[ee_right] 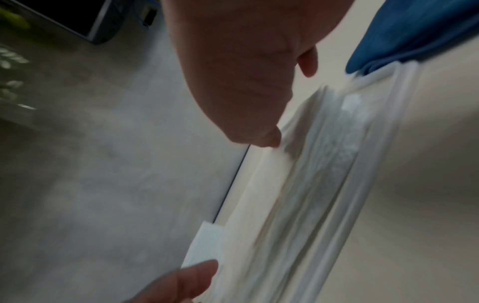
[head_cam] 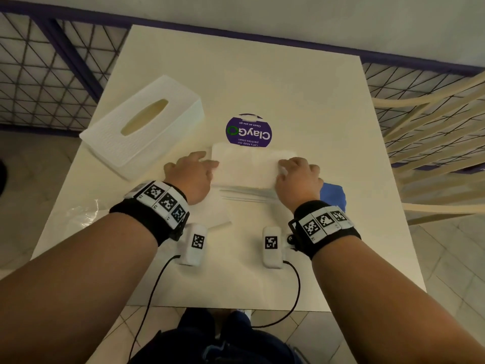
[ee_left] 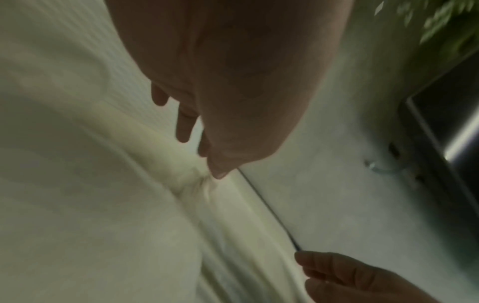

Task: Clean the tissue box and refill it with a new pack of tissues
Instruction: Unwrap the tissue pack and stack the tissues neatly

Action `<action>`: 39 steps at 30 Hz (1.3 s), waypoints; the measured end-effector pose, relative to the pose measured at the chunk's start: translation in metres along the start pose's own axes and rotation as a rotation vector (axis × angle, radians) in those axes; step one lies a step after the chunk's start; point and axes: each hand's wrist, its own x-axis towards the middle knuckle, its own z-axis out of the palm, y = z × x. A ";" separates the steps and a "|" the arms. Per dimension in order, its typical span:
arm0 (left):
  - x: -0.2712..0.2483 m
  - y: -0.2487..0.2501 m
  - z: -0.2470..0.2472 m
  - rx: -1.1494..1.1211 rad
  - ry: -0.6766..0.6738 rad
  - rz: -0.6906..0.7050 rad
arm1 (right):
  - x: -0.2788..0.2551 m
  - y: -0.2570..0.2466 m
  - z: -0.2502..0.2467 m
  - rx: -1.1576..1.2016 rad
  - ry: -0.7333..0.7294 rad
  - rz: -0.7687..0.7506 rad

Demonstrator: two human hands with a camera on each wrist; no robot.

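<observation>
A white stack of tissues [head_cam: 246, 166] lies at the middle of the table, on a flat white base [head_cam: 246, 197] whose rim [ee_right: 383, 164] shows along its near side. My left hand [head_cam: 199, 169] grips the stack's left end, its thumb pressed into the soft tissue [ee_left: 77, 184]. My right hand [head_cam: 291, 172] grips the right end with curled fingers on top, the thumb against the stack's side [ee_right: 311, 184]. The white plastic tissue box cover [head_cam: 147, 122], with an oval slot on top, stands apart at the back left.
A blue cloth [head_cam: 334, 195] lies just right of my right hand. A purple round sticker [head_cam: 249, 131] is on the table [head_cam: 288, 88] behind the stack. Clear plastic wrap [head_cam: 81, 215] lies at the left edge, a loose white sheet [head_cam: 215, 214] under my left wrist, and a cream chair [head_cam: 433, 122] on the right.
</observation>
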 end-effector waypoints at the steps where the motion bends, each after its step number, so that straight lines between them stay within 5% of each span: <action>1: -0.007 -0.005 -0.004 0.004 0.005 -0.009 | -0.009 -0.009 -0.001 -0.002 0.068 -0.057; 3: -0.027 -0.018 -0.014 0.020 0.020 -0.063 | -0.028 -0.032 0.003 0.107 0.131 -0.192; 5: -0.050 -0.033 -0.021 0.045 0.052 -0.128 | -0.045 -0.056 0.013 0.190 0.009 -0.244; 8: -0.083 -0.056 -0.022 0.037 0.110 -0.197 | -0.062 -0.085 0.031 0.169 -0.262 -0.134; 11: -0.108 -0.077 -0.015 0.007 0.137 -0.186 | -0.069 -0.101 0.044 0.275 -0.311 -0.068; 15: -0.128 -0.102 -0.004 0.022 -0.062 -0.105 | -0.074 -0.111 0.049 0.496 -0.366 0.073; 19: -0.137 -0.111 0.011 0.045 -0.167 -0.041 | -0.085 -0.126 0.045 0.750 -0.620 0.238; 25: -0.140 -0.111 0.024 -0.023 -0.107 -0.008 | -0.089 -0.148 0.052 0.150 -0.425 -0.266; 28: -0.142 -0.113 0.027 -0.004 -0.095 0.005 | -0.084 -0.153 0.059 0.097 -0.415 -0.350; 32: -0.144 -0.115 0.030 -0.018 -0.089 0.002 | -0.077 -0.160 0.065 0.027 -0.576 -0.469; 39: -0.145 -0.115 0.036 -0.055 -0.066 -0.024 | -0.074 -0.166 0.071 -0.159 -0.664 -0.491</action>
